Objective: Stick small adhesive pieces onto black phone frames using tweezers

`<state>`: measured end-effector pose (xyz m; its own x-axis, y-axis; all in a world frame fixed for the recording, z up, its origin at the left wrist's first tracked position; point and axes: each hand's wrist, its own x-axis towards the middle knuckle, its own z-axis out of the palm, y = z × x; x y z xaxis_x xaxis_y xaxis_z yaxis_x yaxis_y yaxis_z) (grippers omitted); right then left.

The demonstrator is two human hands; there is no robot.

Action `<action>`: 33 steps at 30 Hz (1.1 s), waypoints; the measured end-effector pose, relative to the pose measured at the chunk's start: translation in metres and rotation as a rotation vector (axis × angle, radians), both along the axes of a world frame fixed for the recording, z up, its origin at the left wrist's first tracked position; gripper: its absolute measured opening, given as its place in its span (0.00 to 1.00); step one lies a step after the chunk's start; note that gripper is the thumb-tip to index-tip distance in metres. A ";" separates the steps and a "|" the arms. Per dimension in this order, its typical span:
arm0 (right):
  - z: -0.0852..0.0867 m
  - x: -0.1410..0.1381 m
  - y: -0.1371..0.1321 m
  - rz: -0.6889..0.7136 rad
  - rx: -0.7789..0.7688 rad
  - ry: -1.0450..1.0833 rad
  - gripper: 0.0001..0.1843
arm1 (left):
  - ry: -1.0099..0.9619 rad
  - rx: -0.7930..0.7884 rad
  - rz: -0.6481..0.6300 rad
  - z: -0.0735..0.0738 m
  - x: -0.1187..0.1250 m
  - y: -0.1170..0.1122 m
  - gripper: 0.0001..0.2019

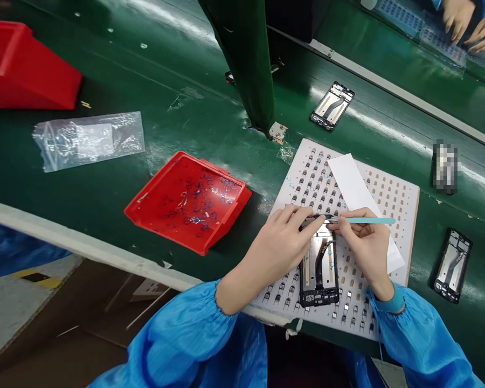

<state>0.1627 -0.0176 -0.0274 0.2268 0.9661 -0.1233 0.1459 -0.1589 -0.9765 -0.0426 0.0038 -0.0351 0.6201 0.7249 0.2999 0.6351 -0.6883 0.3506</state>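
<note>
A black phone frame (319, 269) lies on a white sheet (392, 199) covered with rows of several small metal parts. My left hand (281, 245) rests on the frame's upper left corner, fingers curled and pressing on it. My right hand (366, 242) pinches a thin teal tool (366, 220), whose tip meets the top edge of the frame. A white paper strip (353, 183) lies across the sheet above my right hand.
A red tray (188, 202) with several tiny bits sits to the left, a clear plastic bag (89, 140) and a red bin (20, 67) beyond it. Two more phone frames (332, 106) (452, 265) lie on the green belt. Another person's hands (471, 24) work at top right.
</note>
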 end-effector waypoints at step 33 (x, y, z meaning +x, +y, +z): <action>0.007 0.112 -0.063 -0.205 0.187 -0.141 0.08 | -0.190 0.127 0.289 -0.002 0.012 0.057 0.09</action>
<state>0.2746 -0.0806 -0.0207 0.4218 0.9013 0.0989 0.2652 -0.0183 -0.9640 -0.0305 0.0603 -0.0374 0.3192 0.8117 0.4892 0.7415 -0.5354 0.4045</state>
